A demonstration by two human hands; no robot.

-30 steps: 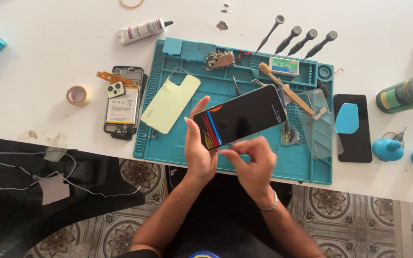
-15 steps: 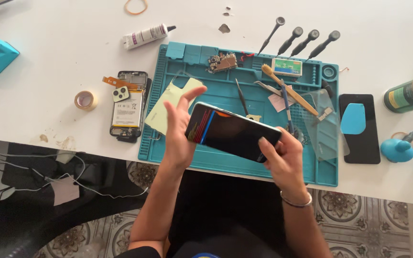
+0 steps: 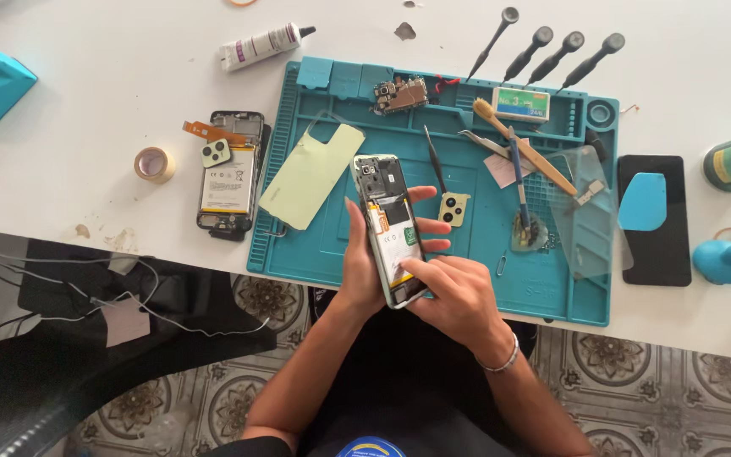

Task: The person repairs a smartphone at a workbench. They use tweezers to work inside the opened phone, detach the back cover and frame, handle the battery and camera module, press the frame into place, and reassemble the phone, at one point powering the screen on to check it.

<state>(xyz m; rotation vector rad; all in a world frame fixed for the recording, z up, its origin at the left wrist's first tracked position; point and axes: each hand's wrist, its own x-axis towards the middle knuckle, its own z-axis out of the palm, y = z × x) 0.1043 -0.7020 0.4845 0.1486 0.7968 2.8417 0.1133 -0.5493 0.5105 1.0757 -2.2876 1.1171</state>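
**Opened phone in hand over the repair mat**

- Left hand: its grip is closing round the opened phone from the left, fingers wrapping behind and showing at the right edge; it is holding the phone upright, just above the near part of the teal mat, internals facing up
- Right hand: fingers are curling inward, fingertips pressing on the lower part of the phone; whether they are pinching a small part cannot be told
- Progress, as judged: the back is already off, since the battery and board are showing. The pale green back cover is lying on the mat to the left, and the gold camera bezel is lying just right of the phone. Refitting of both appears to be outstanding
- Also on the mat: tweezers, a loose circuit board, a brush, a clear film
- On the white surface: a second opened phone, a tape roll, a glue tube, four screwdrivers, a dark phone carrying a blue pick
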